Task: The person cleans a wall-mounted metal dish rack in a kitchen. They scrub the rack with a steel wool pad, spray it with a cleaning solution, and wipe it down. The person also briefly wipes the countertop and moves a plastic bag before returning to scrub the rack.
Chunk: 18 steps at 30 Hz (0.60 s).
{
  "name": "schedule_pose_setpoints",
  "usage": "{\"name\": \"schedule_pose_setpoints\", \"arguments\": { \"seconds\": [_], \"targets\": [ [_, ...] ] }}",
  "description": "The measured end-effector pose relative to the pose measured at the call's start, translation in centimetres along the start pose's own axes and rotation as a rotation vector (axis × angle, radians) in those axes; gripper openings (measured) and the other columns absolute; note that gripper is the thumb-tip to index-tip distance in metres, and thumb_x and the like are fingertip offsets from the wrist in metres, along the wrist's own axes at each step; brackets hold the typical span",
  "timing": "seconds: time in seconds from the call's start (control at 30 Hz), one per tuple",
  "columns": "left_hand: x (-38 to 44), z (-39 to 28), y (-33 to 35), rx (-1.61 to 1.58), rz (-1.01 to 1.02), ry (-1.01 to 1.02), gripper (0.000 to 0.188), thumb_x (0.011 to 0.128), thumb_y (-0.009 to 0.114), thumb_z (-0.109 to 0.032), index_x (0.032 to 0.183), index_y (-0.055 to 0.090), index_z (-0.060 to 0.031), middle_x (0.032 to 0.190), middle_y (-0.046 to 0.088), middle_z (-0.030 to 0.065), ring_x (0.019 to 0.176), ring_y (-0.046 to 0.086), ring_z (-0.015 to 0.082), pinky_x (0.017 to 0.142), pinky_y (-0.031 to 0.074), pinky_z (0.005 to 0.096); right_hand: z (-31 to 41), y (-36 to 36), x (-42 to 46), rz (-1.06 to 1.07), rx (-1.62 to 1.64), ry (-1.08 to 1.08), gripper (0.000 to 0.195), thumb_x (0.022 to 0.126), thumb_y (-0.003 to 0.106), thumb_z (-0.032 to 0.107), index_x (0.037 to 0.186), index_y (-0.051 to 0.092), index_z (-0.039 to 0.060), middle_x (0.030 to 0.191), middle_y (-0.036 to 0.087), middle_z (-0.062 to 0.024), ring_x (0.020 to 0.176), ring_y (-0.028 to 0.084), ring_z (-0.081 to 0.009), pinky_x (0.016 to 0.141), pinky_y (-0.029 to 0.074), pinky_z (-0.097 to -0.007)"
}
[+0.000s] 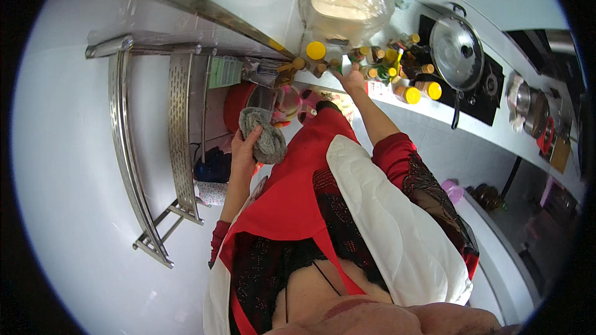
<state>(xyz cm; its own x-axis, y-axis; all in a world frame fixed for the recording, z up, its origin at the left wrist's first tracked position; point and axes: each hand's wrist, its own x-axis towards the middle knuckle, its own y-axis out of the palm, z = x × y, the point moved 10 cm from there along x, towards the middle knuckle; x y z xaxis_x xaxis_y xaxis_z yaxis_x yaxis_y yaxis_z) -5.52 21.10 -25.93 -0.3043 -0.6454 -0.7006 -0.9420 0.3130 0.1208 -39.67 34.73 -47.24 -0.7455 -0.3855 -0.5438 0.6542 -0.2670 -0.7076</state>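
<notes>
My left hand [246, 151] grips a folded grey cloth [263, 136], held out in front of the red apron [298, 167]. My right hand [352, 80] reaches to the front edge of the white counter, among a crowd of seasoning bottles and jars. Its thumb is beside a small jar [334, 65], and its fingertips are near a bottle with a brown cap [358, 53]. Something white shows between thumb and fingers; whether they hold it is unclear. A jar with a wide yellow lid [316, 50] stands just beyond. Two more yellow-lidded jars, one at the counter's edge [408, 95], stand to the right.
A clear plastic bag with pale contents [347, 0] lies at the counter's back. A glass-lidded pan [457, 51] sits on the black gas hob [491, 81], its handle jutting forward. Metal racks [179, 135] hang at left, above a red bucket [238, 107]. Pots [531, 102] stand far right.
</notes>
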Motion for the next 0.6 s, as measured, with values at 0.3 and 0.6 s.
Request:
{"name": "schedule_pose_setpoints", "arguments": {
  "seconds": [0.3, 0.6],
  "targets": [
    [-0.7, 1.3, -2.4, -0.040, 0.005, 0.051, 0.053, 0.079, 0.071, -0.014, 0.123, 0.046, 0.0014, 0.113, 0.057, 0.0110, 0.100, 0.058, 0.0201, 0.087, 0.047, 0.0325, -0.4, 0.2, 0.5, -0.195, 0.101, -0.090, 0.053, 0.074, 0.066, 0.042, 0.096, 0.058, -0.0055, 0.089, 0.064, -0.0275, 0.086, 0.062, -0.0408, 0.076, 0.050, -0.0455],
    [1.0, 1.9, -2.0, 0.045, 0.025, 0.122, 0.056, 0.077, 0.074, -0.019, 0.120, 0.048, 0.0041, 0.110, 0.059, 0.0123, 0.097, 0.058, 0.0189, 0.083, 0.047, 0.0311, 5.9, -6.4, -10.1, -0.257, 0.032, -0.465, 0.040, 0.073, 0.070, 0.034, 0.080, 0.058, -0.0038, 0.074, 0.063, -0.0241, 0.069, 0.062, -0.0393, 0.062, 0.050, -0.0436]
  ]
}}
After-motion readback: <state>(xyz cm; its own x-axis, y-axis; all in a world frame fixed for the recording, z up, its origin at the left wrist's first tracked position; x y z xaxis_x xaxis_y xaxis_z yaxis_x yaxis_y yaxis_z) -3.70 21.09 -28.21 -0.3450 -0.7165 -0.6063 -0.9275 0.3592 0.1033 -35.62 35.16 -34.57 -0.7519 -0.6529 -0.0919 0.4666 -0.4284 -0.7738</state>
